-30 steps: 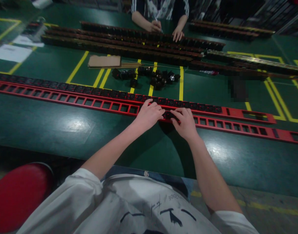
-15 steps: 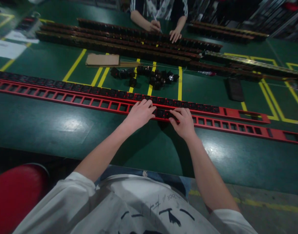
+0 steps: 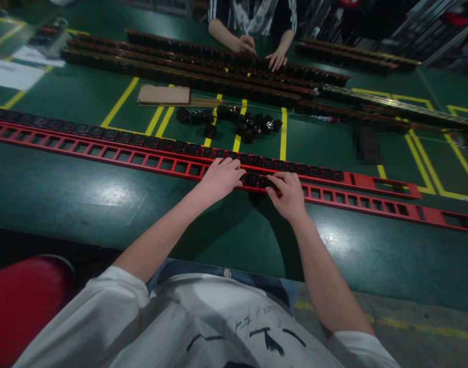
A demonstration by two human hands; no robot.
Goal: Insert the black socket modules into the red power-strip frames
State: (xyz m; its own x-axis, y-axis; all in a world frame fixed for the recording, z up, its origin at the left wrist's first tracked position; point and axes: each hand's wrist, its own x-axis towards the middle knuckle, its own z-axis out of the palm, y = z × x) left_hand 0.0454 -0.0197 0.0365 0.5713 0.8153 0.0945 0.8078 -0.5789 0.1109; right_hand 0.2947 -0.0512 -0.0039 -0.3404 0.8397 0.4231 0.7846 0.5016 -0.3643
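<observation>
A long red slotted rail lies across the table in front of me, with a black socket module seated in one of its openings between my hands. My left hand is closed over the rail just left of that module; its curled fingers hide what lies beneath them. On the other side, my right hand pinches another black socket module at the rail, thumb on the near side. Right behind runs a second red rail, filled with a row of black sockets along most of its length.
Loose black modules lie in a pile beyond the rails, near a cardboard piece. A dark blurred object rests to the right. Long dark rails lie farther back, where a co-worker's hands work. A red stool stands lower left.
The view has shifted very slightly. My hands keep nearly the same places and grips on the front rail. The co-worker's hand with the pen has moved slightly.
</observation>
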